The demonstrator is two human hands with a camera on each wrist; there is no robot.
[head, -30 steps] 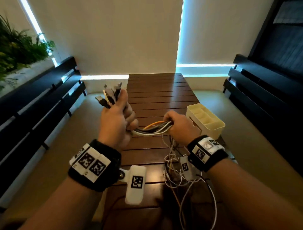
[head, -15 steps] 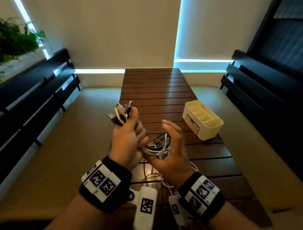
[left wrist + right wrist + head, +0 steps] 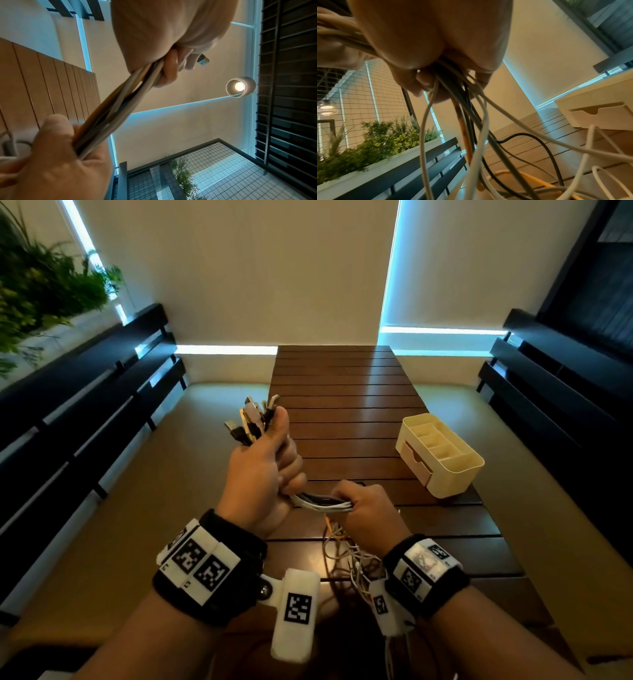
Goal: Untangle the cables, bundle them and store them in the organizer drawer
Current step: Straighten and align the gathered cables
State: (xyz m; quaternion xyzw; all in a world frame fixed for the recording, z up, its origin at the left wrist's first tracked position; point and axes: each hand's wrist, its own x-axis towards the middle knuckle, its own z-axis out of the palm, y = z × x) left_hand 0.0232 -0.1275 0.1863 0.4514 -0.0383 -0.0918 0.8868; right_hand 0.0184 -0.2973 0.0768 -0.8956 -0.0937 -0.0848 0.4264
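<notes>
Cables [image 3: 322, 503] stretch taut between two fists above the table [image 3: 346, 392]: the left hand [image 3: 262, 474] clenches the plug ends, the right hand [image 3: 368, 513] grips the strands, loose tails trailing below. Bundling seems underway; next, coil the slack, then open the organizer [image 3: 442, 453] drawer [image 3: 415, 461].

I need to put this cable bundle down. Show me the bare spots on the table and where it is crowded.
Bare slats run from the far table edge to the left hand, left of the organizer. A narrower strip lies right of the right hand, near the organizer. Crowded: loose cables heaped at the near edge under the right hand.
</notes>
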